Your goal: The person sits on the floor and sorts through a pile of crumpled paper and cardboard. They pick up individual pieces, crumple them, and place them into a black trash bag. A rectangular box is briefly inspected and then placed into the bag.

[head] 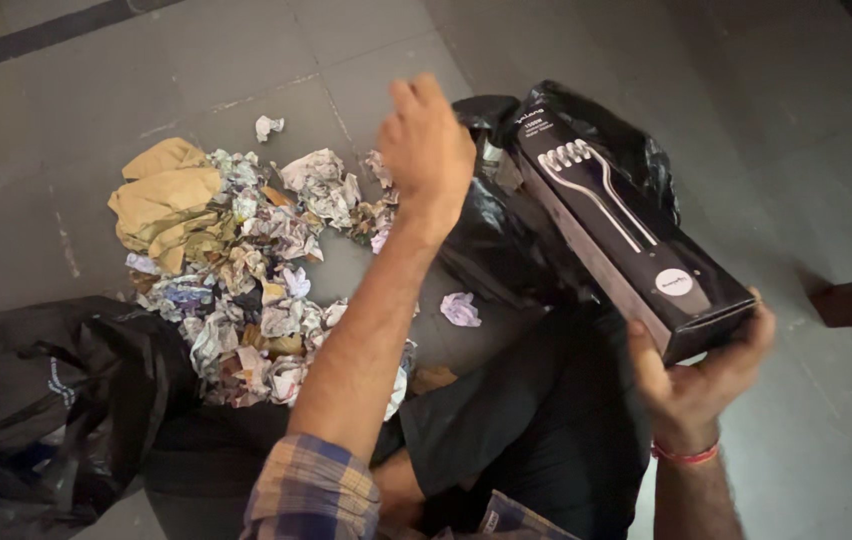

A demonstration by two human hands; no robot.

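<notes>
Head view: right hand (698, 378) grips the near end of a long black box (636, 235), fingers wrapped under its lower edge; the box slants up-left, far end inside the mouth of a black bag (506, 240). Left hand (426, 140) raised above the bag's left rim, fingers loosely curled, holding nothing. Crumpled paper pile (246, 270) left of the arm, second black bag (46, 400) at lower left. Bare grey floor tiles (806, 120) to the right

Crumpled paper heap (246, 270) between black bags (46, 390)
</notes>
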